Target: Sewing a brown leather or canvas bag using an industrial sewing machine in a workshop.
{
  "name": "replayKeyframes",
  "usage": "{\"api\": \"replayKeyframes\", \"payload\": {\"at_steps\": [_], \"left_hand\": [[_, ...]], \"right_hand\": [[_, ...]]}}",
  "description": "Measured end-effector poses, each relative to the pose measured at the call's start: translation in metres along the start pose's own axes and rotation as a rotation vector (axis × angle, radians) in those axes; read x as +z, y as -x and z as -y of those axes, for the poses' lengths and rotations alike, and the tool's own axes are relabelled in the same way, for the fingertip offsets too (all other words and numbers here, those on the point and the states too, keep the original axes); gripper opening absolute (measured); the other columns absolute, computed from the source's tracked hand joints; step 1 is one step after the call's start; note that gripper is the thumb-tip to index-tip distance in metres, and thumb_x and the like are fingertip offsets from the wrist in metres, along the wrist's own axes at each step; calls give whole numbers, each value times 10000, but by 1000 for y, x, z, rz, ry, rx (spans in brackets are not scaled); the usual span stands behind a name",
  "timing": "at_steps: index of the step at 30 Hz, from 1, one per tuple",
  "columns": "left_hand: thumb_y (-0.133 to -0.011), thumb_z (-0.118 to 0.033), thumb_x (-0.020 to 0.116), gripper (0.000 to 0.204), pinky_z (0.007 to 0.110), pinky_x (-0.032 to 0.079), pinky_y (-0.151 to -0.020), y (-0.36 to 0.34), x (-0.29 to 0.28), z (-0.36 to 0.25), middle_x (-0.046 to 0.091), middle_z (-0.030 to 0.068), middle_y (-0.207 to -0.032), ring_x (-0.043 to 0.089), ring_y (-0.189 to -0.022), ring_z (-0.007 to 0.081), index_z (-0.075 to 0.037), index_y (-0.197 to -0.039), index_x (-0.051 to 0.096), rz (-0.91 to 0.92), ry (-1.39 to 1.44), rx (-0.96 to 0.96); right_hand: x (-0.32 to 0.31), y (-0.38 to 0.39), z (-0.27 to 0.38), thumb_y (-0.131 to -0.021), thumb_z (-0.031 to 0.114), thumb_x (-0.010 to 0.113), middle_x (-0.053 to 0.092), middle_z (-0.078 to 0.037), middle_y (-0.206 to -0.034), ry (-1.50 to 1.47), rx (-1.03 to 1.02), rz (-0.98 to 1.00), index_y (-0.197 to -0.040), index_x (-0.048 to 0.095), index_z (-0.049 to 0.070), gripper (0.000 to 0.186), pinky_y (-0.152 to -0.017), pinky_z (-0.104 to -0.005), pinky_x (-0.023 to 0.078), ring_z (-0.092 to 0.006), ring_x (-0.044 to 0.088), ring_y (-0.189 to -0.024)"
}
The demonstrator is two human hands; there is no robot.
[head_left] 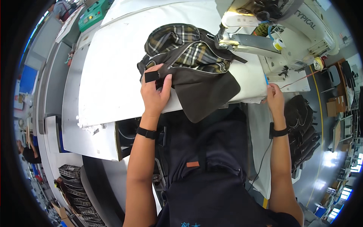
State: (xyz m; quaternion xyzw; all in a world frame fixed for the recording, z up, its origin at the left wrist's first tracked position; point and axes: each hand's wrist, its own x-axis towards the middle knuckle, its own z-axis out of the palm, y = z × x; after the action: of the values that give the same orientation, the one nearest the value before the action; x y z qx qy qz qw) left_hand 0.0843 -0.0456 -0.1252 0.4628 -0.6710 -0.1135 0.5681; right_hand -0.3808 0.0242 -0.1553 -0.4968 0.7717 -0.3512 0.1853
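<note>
The white tabletop (113,72) spreads across the upper middle of the view, its near edge running in front of the person. At its far right stands a pale sewing machine (302,32), its working end pointing left. A pile of dark bags (299,117) sits beyond the person's right forearm, below tabletop level.

On the tabletop, between the two hands but much closer to the left, lies a dark brown bag (179,56), spread open. Its body runs mainly from left to right, the right end reaching just beside the machine's working end; whether any cloth sits under the needle cannot be told. A broad plain panel (206,94) extends from the body toward the person, its rounded tip hanging past the tabletop's near edge. Plaid lining (196,55) shows through the zipped opening, which slants up and away to the right.

The left hand (155,92) grips the bag's near left edge, thumb apart from the fingers, so most of the bag lies beyond it and to its right. A black strip (152,76) crosses those fingers. The right hand (275,98), well apart from the bag, has bent fingers at the tabletop's right corner, beside a small blue piece (266,80); whether it holds anything cannot be told.
</note>
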Motion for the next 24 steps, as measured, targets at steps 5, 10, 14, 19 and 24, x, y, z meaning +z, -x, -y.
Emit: {"api": "replayKeyframes", "payload": {"at_steps": [5,10,14,19,24], "left_hand": [[-891,-107,787,360,378,542,-894,0,-1,2,692,169,-1163,674,-1046,320,1,-1217,678,-14,-27,40],[-898,-111,785,362,372,543,-883,2,-4,5,695,163,-1172,674,-1046,307,0,-1224,673,3,-25,21],[-924,-109,767,353,355,530,-882,6,-8,4,694,151,-1170,665,-1020,271,2,-1243,661,51,58,-131],[-984,-109,684,236,336,507,-900,8,-6,8,689,142,-1139,658,-1001,262,12,-1183,655,-14,111,-78],[-982,-91,678,229,358,500,-938,8,-8,9,686,153,-1139,655,-1033,286,14,-1186,672,4,100,-86]], "right_hand": [[-3,28,59,-1017,194,644,711,-137,-978,140,-232,-202,-1203,676,6,266,-677,-346,543,-178,687,-822],[35,53,146,-959,85,678,719,-132,-990,61,-706,-96,-1092,717,21,153,-808,-386,529,-291,682,-878],[87,52,213,-879,103,735,698,-83,-939,-7,-1074,-6,-978,701,68,110,-784,-411,487,-282,646,-875],[130,40,273,-842,97,772,670,-43,-927,65,-1274,54,-1012,706,68,185,-782,-368,469,-237,634,-864],[148,37,294,-844,181,638,607,-19,-798,343,-1464,79,-844,654,100,83,-758,-346,437,-208,603,-797]]}}
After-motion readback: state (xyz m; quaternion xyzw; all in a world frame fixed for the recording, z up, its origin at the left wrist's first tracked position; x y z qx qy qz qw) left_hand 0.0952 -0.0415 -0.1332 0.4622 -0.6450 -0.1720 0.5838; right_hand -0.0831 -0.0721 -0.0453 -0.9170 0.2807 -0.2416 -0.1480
